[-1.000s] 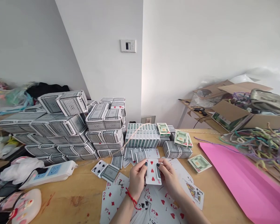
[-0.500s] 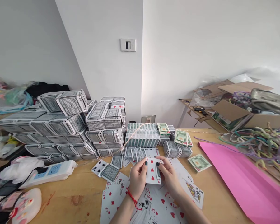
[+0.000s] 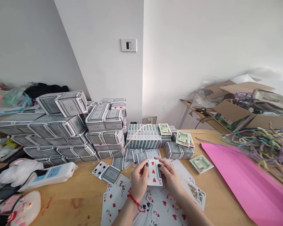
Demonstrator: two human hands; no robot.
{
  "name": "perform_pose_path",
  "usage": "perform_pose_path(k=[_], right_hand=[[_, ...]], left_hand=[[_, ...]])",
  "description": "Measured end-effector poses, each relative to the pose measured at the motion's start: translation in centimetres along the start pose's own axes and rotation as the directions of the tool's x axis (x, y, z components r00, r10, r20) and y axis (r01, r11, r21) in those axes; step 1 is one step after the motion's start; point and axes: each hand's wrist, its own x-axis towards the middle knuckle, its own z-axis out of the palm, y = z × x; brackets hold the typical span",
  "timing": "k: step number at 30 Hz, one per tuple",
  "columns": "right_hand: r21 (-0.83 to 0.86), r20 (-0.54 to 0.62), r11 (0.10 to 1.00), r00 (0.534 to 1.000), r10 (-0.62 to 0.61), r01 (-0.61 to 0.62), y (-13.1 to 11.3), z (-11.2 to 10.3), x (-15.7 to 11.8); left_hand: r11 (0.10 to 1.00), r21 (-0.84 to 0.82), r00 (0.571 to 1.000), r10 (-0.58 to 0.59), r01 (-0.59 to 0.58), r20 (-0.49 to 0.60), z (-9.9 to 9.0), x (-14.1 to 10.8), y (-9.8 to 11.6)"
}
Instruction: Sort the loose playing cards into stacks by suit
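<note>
A three of hearts playing card is held up between my two hands, its face toward me. My left hand pinches its left edge, thumb on the face. On the right edge, my right hand closes with its thumb over a folded strip that shows the patterned back. Loose playing cards lie face up under both wrists. Beyond my fingers sit several folded card pieces. A king card rests to the right of my right hand.
Blocks built from folded cards are stacked high at left. A row of card boxes stands behind the hands; green card boxes lie at right. Pink paper covers the right side. A power strip lies at left.
Both hands stay almost in place with the card between them. The view has shifted very slightly; little else differs.
</note>
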Motion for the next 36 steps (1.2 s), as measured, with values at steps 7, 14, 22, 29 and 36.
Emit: perform_pose_path(k=[7, 14, 22, 29, 36], right_hand=[[0.024, 0.057, 0.999, 0.998, -0.022, 0.021, -0.1, 0.0, -0.1], [0.017, 0.010, 1.000, 1.000, -0.026, 0.026, 0.3, -0.4, 0.1], [-0.017, -0.022, 0.999, 0.999, -0.030, 0.030, 0.4, -0.3, 0.3], [0.061, -0.010, 0.998, 1.000, -0.004, 0.005, 0.3, -0.1, 0.1], [0.088, 0.018, 0.995, 0.998, 0.052, -0.054, -0.2, 0.1, 0.0]], left_hand=[[1.000, -0.010, 1.000, 0.010, -0.010, -0.016, 0.0, -0.1, 0.7], [0.997, -0.081, 1.000, 0.014, -0.014, -0.001, 0.2, -0.2, 1.4], [0.993, -0.118, 1.000, -0.026, 0.028, 0.014, 0.2, -0.3, 1.5], [0.994, -0.105, 0.999, -0.012, 0.009, -0.036, 0.2, -0.4, 0.8], [0.993, 0.042, 0.993, 0.114, -0.112, -0.032, 0.2, -0.5, 0.9]])
